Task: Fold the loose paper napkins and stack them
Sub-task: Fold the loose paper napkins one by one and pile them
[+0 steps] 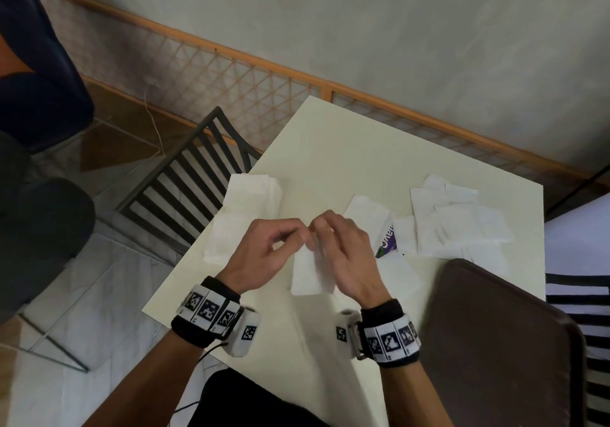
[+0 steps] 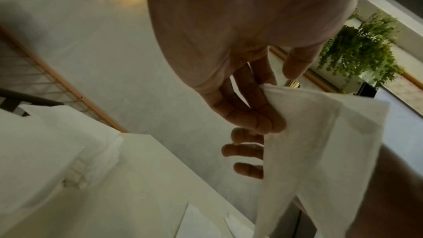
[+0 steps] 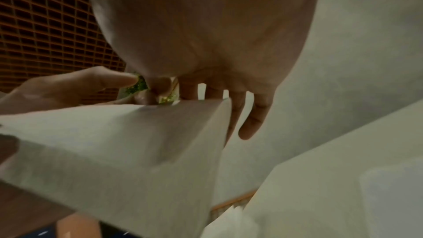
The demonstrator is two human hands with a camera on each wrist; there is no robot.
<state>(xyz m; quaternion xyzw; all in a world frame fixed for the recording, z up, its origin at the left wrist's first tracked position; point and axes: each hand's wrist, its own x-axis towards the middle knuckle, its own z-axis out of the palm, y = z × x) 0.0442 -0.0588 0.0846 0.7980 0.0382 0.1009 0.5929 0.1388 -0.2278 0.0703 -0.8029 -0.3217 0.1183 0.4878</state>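
Note:
Both hands hold one white paper napkin (image 1: 308,270) above the cream table (image 1: 336,149). My left hand (image 1: 264,245) pinches its top edge between thumb and fingers, and the napkin (image 2: 320,142) hangs down from that pinch. My right hand (image 1: 340,245) grips the same top edge beside it, with the napkin (image 3: 128,142) draped below its fingers. A stack of folded napkins (image 1: 246,215) lies at the table's left edge. Loose unfolded napkins (image 1: 458,222) lie spread at the right.
A purple-printed wrapper (image 1: 388,245) lies between the napkins. A dark brown tray (image 1: 495,344) covers the table's near right corner. A black slatted chair (image 1: 185,182) stands left of the table, and a wooden lattice rail (image 1: 204,73) runs behind.

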